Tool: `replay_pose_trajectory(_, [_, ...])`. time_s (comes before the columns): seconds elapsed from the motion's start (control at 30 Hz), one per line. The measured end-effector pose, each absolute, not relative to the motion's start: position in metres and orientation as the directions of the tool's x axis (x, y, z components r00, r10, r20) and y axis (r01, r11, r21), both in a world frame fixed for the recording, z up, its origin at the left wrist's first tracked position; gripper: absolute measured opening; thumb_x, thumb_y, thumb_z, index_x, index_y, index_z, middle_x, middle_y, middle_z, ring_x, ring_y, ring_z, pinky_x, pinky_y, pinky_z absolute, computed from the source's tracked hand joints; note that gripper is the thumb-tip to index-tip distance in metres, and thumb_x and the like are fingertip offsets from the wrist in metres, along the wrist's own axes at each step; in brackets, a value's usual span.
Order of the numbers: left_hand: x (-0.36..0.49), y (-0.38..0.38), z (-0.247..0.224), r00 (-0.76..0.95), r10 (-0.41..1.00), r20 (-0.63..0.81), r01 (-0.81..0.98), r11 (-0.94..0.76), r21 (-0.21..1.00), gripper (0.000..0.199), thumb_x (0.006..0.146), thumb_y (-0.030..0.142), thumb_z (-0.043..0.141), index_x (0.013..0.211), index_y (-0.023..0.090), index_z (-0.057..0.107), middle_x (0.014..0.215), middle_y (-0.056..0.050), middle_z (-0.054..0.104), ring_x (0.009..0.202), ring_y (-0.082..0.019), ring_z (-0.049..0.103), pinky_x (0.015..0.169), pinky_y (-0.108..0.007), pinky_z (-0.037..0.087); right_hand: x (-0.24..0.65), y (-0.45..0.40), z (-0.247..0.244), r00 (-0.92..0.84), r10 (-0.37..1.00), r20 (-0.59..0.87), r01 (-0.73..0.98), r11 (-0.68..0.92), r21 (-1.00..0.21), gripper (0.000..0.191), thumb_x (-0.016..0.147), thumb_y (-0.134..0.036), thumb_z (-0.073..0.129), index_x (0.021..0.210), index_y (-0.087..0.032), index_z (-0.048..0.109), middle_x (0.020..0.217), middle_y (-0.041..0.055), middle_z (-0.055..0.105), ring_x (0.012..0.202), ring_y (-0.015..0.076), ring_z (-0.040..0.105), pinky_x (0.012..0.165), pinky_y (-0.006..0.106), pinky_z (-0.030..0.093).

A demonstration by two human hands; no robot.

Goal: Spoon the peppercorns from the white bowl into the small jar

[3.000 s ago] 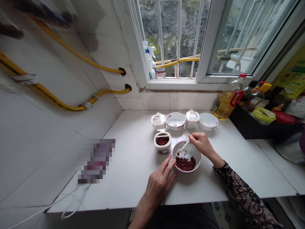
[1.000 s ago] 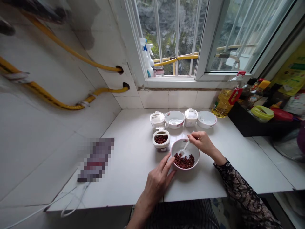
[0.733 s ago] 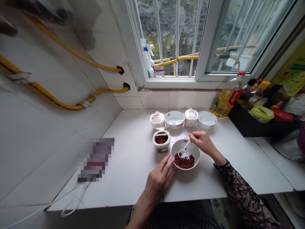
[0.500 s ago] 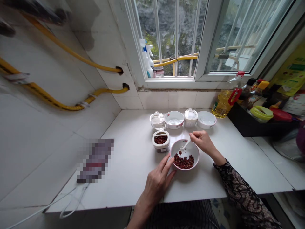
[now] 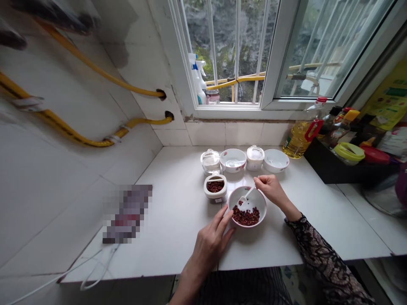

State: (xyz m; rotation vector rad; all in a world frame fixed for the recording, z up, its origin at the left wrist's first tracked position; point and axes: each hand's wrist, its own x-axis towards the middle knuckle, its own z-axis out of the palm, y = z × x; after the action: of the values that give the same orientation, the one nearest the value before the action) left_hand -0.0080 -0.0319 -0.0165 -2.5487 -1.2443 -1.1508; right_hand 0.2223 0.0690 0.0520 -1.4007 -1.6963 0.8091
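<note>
A white bowl (image 5: 261, 214) with a pink rim holds reddish-brown dried bits that look like Sichuan peppercorns (image 5: 246, 216). My left hand (image 5: 210, 239) grips its near left side, fingers on the rim and thumb low against the outside. In my right hand (image 5: 270, 187), the handle end of a small white spoon (image 5: 248, 195) is pinched between thumb and fingers. The spoon's tip rests inside the bowl, above the heap, with a few bits by it. Just left of the bowl stands a seasoning jar (image 5: 215, 195), lid raised, filled with the same bits.
Behind are a second bowl (image 5: 233, 161) with a white spoon, a third bowl (image 5: 276, 161) and two lidded jars, left (image 5: 210, 162) and right (image 5: 255, 159). An oil bottle (image 5: 300, 137) and a black rack (image 5: 327, 163) of condiments stand right. A blurred cabled object (image 5: 129, 214) lies left.
The view has shifted very slightly. Both hands, the spoon and the bowl keep the same positions relative to each other.
</note>
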Motion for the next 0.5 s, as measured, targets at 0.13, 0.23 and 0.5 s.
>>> replay_pose_trajectory(0.13, [-0.008, -0.032, -0.017, 0.389, 0.647, 0.656, 0.706, -0.667, 0.240, 0.039, 0.100, 0.023, 0.047, 0.138, 0.015, 0.046, 0.132, -0.018, 0.062, 0.114, -0.024, 0.066, 0.085, -0.028, 0.060, 0.223, 0.072, 0.049, -0.085, 0.986, 0.142, 0.443, 0.165, -0.881, 0.046, 0.077, -0.053, 0.050, 0.046, -0.019, 0.045, 0.045, -0.0031, 0.038, 0.046, 0.0084, 0.032, 0.046, 0.024, 0.025])
replay_pose_trajectory(0.23, [-0.007, -0.031, -0.018, 0.386, 0.645, 0.660, 0.707, -0.666, 0.238, 0.038, 0.100, 0.023, 0.047, 0.137, 0.015, 0.047, 0.131, -0.018, 0.062, 0.113, -0.024, 0.067, 0.083, -0.028, 0.060, 0.223, 0.073, 0.047, -0.075, 0.991, 0.112, 0.431, 0.133, -0.892, 0.046, 0.075, -0.054, 0.051, 0.045, -0.019, 0.043, 0.044, -0.0035, 0.037, 0.045, 0.0079, 0.031, 0.046, 0.024, 0.025])
replay_pose_trajectory(0.5, [-0.007, -0.032, -0.017, 0.385, 0.656, 0.649, 0.702, -0.665, 0.255, 0.042, 0.100, 0.023, 0.047, 0.141, 0.018, 0.043, 0.133, -0.017, 0.062, 0.114, -0.023, 0.067, 0.084, -0.028, 0.060, 0.213, 0.080, 0.053, -0.045, 0.985, 0.166, 0.378, 0.171, -0.910, 0.052, 0.077, -0.060, 0.054, 0.046, -0.019, 0.046, 0.043, -0.0023, 0.040, 0.045, 0.0086, 0.032, 0.045, 0.024, 0.025])
